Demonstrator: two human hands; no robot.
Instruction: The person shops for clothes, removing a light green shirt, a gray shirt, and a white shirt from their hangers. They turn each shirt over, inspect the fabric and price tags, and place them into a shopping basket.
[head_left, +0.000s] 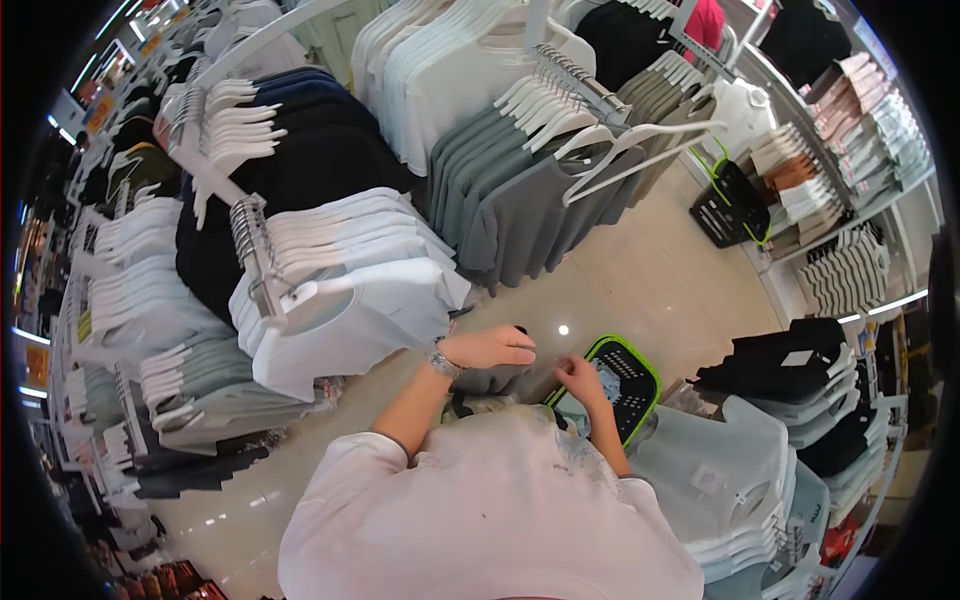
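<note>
My left hand (490, 347), with a bracelet at the wrist, is out in front of my body with its fingers curled. A small dark bit shows at its fingertips, too small to name. Grey fabric (497, 379) lies just below that hand. My right hand (580, 376) has its fingers pressed together beside the upper left part of a black basket with a green rim (650, 372). What it holds, if anything, is hidden. Inside the basket is light blue cloth (608, 382). The hands are apart.
White shirts (350, 320) hang on a rack at the left front, with grey shirts (520, 210) and a bare white hanger (640, 160) beyond. Pale shirts (710, 460) hang at right. Another black basket (730, 205) stands on the floor (680, 270).
</note>
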